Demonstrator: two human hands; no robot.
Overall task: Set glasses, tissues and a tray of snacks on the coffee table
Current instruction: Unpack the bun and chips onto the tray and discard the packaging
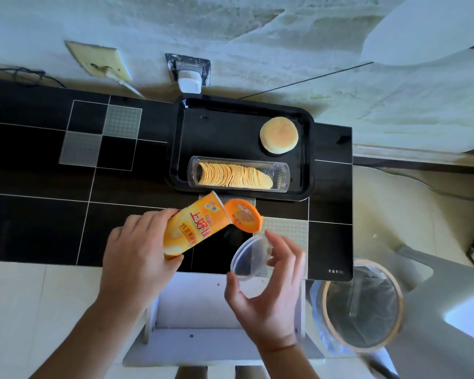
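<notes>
A black tray (pixel 181 138) lies on the black tiled counter (pixel 39 170) against the wall. In it sit a round pale bun (pixel 278 135) and a clear plastic sleeve of stacked chips (pixel 238 175). My left hand (pixel 137 250) grips an orange chip can (pixel 195 225), tilted with its open end toward the tray and its peeled orange seal (pixel 244 218) hanging off the rim. Just to the right of the can, my right hand (pixel 268 291) holds a clear plastic lid (pixel 248 259) by its edge.
A bin with a plastic liner (pixel 363 305) stands on the floor at the right. A white stool (pixel 219 324) sits below the counter edge. On the wall behind are a socket with a white plug (pixel 189 77) and a yellowed socket (pixel 99 61).
</notes>
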